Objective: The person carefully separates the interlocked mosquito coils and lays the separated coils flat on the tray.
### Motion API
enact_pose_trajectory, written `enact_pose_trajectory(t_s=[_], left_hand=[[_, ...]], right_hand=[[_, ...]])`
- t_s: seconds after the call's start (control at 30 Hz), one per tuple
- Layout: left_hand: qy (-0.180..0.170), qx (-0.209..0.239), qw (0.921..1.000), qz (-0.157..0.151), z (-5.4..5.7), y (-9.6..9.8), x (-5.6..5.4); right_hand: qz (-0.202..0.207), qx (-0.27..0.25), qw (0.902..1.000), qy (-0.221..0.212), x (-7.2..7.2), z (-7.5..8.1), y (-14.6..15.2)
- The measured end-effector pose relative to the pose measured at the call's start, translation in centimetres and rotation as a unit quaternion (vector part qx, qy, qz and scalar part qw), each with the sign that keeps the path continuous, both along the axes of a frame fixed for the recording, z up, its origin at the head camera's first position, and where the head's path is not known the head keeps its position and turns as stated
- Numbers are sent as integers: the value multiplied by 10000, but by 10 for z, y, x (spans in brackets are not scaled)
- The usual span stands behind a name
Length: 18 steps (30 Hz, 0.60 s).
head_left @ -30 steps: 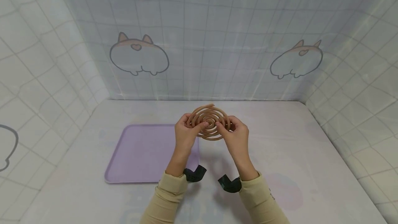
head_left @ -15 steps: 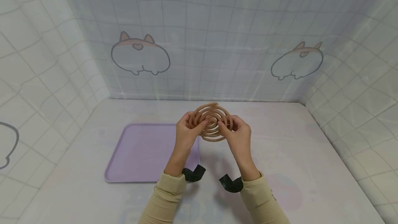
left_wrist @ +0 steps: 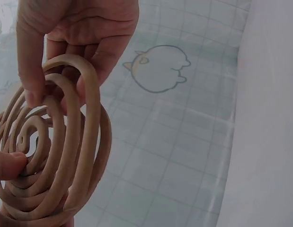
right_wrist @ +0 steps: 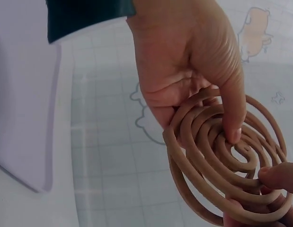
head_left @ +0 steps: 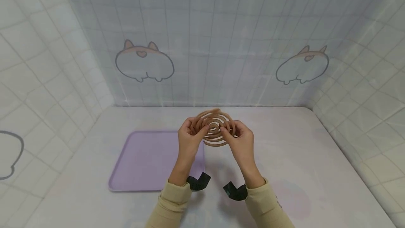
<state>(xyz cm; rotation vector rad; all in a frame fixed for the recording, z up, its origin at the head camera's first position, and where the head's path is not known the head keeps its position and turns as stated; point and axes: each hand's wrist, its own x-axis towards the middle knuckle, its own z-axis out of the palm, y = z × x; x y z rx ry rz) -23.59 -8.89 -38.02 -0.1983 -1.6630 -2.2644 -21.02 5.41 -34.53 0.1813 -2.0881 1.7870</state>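
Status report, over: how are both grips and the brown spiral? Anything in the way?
Left grip, right grip: both pinching brown spiral. Spiral aloft. No visible obstruction; purple tray at left.

Lilac tray (head_left: pixel 148 161) on a pale tabletop (head_left: pixel 291 154)

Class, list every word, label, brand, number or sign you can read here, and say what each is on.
No text can be read.
Right sleeve: small dark marks near the cuff, too small to read.
Table covering: faint pale shapes, too blurred to tell whether they are letters.
Brown spiral and purple tray: no lettering seen.
Wall drawings: no words.
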Motion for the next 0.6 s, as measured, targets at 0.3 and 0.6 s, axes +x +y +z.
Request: enact_pose_trajectory(t_s=[0.3,0.6], left_hand=[[101,-283,9994,-160,3,-1,3],[475,-804,9942,536,0,0,3]], right_hand=[[141,-263,9992,247,-14,-19,9],[331,-347,9988,80,-12,-17,10]])
